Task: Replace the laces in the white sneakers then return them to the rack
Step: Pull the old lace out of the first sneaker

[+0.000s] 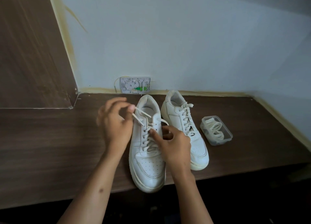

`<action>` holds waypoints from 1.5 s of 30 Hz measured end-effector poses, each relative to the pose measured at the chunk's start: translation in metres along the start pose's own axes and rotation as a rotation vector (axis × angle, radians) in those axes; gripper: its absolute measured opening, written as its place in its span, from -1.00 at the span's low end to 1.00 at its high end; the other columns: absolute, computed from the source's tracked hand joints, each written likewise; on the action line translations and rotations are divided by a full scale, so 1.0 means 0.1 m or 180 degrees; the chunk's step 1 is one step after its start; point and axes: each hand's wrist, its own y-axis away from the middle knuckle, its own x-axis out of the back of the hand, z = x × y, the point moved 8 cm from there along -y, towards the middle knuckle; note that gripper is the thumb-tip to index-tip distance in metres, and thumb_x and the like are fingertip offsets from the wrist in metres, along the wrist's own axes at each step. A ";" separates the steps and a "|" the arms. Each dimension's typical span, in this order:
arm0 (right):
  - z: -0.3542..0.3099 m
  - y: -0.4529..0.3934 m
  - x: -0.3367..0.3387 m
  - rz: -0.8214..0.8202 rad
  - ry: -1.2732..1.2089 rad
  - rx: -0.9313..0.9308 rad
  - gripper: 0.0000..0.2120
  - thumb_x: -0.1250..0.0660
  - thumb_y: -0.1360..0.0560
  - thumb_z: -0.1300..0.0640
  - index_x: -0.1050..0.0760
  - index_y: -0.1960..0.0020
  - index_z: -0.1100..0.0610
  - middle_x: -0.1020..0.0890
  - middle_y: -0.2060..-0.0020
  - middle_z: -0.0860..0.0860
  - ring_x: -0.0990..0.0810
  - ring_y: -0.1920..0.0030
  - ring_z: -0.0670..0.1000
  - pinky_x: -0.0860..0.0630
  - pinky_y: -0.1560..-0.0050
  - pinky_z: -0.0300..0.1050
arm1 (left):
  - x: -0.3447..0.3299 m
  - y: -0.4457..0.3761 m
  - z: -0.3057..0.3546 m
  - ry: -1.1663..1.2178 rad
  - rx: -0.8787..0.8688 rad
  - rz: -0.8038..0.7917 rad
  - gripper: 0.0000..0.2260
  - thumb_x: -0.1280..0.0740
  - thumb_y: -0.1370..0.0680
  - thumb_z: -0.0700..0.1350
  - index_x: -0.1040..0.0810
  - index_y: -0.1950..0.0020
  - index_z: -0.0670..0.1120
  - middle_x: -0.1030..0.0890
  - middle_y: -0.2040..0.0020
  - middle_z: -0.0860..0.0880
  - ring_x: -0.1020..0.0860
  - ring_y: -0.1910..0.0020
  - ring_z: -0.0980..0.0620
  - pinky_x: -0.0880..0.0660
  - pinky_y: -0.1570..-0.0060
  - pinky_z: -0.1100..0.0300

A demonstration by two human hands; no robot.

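Note:
Two white sneakers stand side by side on a dark wooden table [50, 139], toes toward me. My left hand [116, 122] pinches a loop of white lace [140, 117] pulled out to the upper left of the near sneaker [148, 165]. On that sneaker's eyelet area rests my right hand [173, 143], its thumb on the laces; the other lace end [164, 121] runs toward its curled fingers. The second sneaker [183, 121] to the right is fully laced.
A clear plastic container [216, 133] with a coiled white lace inside sits right of the sneakers. A small wall box [134, 85] with wires is fixed at the wall's base behind them. A dark wooden panel [30, 55] rises at left. The table's front edge runs below the near toe.

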 end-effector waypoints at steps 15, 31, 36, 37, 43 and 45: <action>-0.01 -0.01 -0.07 0.0042 0.0100 0.0057 -0.54 -0.44 -0.38 -0.30 -0.61 -0.12 -0.02 -0.63 0.30 -0.14 -0.62 0.22 -0.15 -0.60 0.09 -0.06 | -0.24 0.06 0.24 -0.0830 -0.0980 -0.0673 -0.92 -0.46 -0.48 -0.11 -0.69 0.14 0.08 -0.65 0.22 0.15 -0.53 0.03 0.00 -0.08 -0.39 -0.12; 0.01 -0.02 -0.10 0.0047 0.0144 0.0064 -0.65 -0.46 -0.38 -0.27 -0.59 0.07 -0.02 -0.64 0.36 -0.12 -0.62 0.29 -0.14 -0.60 0.15 -0.01 | -0.24 0.02 0.11 -0.0809 -0.0780 -0.0876 -0.94 -0.41 -0.50 0.02 -0.69 0.09 0.14 -0.62 0.14 0.17 -0.52 -0.02 0.06 0.01 -0.43 -0.26; 0.00 -0.01 -0.09 0.0035 0.0127 0.0063 -0.67 -0.47 -0.38 -0.25 -0.61 0.04 -0.03 -0.63 0.34 -0.15 -0.61 0.25 -0.17 -0.61 0.11 -0.04 | -0.04 -0.06 -0.06 -0.0698 -0.0190 -0.0103 -0.91 -0.37 -0.55 -0.15 -0.65 0.10 0.00 -0.63 0.16 0.03 -0.56 0.10 -0.10 -0.31 -0.25 -0.32; 0.01 -0.01 -0.09 0.0039 0.0125 0.0056 -0.66 -0.47 -0.38 -0.26 -0.61 0.03 -0.03 -0.63 0.34 -0.15 -0.61 0.25 -0.16 -0.61 0.11 -0.03 | 0.05 -0.10 -0.16 -0.0518 0.0116 0.0087 -0.89 -0.32 -0.58 -0.14 -0.65 0.07 -0.04 -0.65 0.13 -0.03 -0.58 0.10 -0.16 -0.38 -0.18 -0.27; -0.07 -0.02 -0.07 0.0086 0.0360 0.0299 -0.57 -0.43 -0.42 -0.25 -0.54 -0.19 -0.08 -0.64 0.12 -0.18 -0.60 0.14 -0.18 -0.60 0.05 -0.08 | 0.29 -0.17 -0.60 -0.1044 0.0943 -0.0064 -0.85 -0.33 -0.57 -0.12 -0.61 -0.11 0.05 -0.63 -0.07 -0.03 -0.56 -0.09 -0.15 -0.31 -0.23 -0.08; -0.15 -0.01 -0.11 0.0015 0.0520 0.0611 -0.52 -0.38 -0.47 -0.22 -0.41 -0.35 -0.19 -0.51 -0.11 -0.19 -0.58 0.08 -0.16 -0.58 0.08 -0.12 | 0.16 -0.14 -0.56 -0.0985 0.0682 -0.0490 -0.68 -0.35 -0.56 -0.15 -0.54 -0.29 0.10 -0.54 -0.24 -0.05 -0.48 -0.22 -0.16 -0.30 -0.27 -0.13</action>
